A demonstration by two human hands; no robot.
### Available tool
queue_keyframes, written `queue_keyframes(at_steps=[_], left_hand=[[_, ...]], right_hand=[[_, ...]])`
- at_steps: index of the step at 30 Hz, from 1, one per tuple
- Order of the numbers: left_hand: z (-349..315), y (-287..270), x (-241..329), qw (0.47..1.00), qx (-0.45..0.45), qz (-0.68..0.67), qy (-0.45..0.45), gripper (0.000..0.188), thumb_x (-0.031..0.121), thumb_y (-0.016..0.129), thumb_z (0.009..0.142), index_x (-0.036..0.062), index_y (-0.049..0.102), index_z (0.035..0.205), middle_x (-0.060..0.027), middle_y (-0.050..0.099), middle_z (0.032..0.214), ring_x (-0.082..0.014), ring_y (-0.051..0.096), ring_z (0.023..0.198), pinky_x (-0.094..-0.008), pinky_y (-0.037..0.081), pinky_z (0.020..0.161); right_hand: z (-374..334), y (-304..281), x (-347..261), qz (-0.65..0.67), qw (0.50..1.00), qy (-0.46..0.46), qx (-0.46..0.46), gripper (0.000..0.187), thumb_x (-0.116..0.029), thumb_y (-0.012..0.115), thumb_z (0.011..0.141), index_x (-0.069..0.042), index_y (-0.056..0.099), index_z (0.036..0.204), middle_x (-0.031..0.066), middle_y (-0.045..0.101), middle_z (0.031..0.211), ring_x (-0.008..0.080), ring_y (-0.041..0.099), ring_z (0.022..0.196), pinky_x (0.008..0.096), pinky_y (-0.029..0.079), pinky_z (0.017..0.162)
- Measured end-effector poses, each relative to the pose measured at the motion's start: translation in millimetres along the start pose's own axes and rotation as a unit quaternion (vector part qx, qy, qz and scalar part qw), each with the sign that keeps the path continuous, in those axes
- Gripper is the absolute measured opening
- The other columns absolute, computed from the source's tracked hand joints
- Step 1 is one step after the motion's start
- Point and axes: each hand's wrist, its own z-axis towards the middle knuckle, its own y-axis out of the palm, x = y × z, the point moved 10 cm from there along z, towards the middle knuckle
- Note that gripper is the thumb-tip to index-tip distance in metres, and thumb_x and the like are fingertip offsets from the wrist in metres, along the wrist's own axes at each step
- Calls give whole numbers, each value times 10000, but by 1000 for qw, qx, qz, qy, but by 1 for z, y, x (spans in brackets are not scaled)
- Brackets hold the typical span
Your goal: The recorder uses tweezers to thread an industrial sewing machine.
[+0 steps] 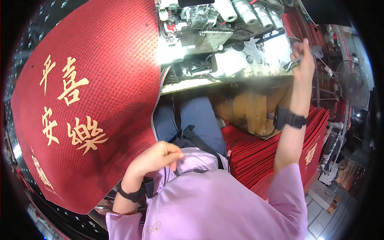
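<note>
My right hand (303, 61) is raised at the far right end of the worktable, its fingers closed around a small tool (293, 64) with silvery, dark and yellow-green parts. Blur hides the tool's exact kind. Bent in front of my shirt, my left hand (163, 155) has its fingers curled and pressed together; whatever they might hold is hidden. Beside it on the left, a large red textured mat (120, 72) with gold characters and a thin dark-and-light edge lies over a dark surface with studs.
A lit worktable (192, 86) crosses ahead, crowded with machine parts and several pale rolls (245, 12). To my right rises a stack of red mats (260, 156), behind it a brown cardboard box (250, 110). A fan (352, 84) stands at the far right.
</note>
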Motion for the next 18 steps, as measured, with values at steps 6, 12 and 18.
queue_keyframes(at_steps=[6, 12, 18], left_hand=[[-1, 12, -19, 993, -37, 91, -59, 232, 200, 596, 972, 5, 721, 994, -27, 669, 657, -67, 590, 580, -238, 480, 587], [-11, -17, 34, 993, 104, 35, 33, 221, 160, 591, 972, -5, 720, 1041, -38, 675, 675, -64, 585, 594, -229, 475, 574], [-52, -44, 76, 968, 214, 68, 108, 188, 113, 606, 954, -24, 717, 1019, -61, 684, 725, -67, 605, 636, -217, 472, 554]], right_hand=[[73, 28, 39, -214, 972, 25, -98, 393, -332, 629, 942, -12, 668, 1166, 87, 700, 1027, 36, 371, 560, 214, 336, 497], [81, 74, 76, -183, 958, 86, -203, 362, -420, 562, 982, -105, 524, 807, -19, 415, 580, 84, 367, 487, 252, 316, 439], [87, 81, 72, -159, 957, 75, -229, 244, -325, 436, 1042, -105, 539, 1025, -16, 451, 628, 82, 354, 474, 249, 285, 424]])
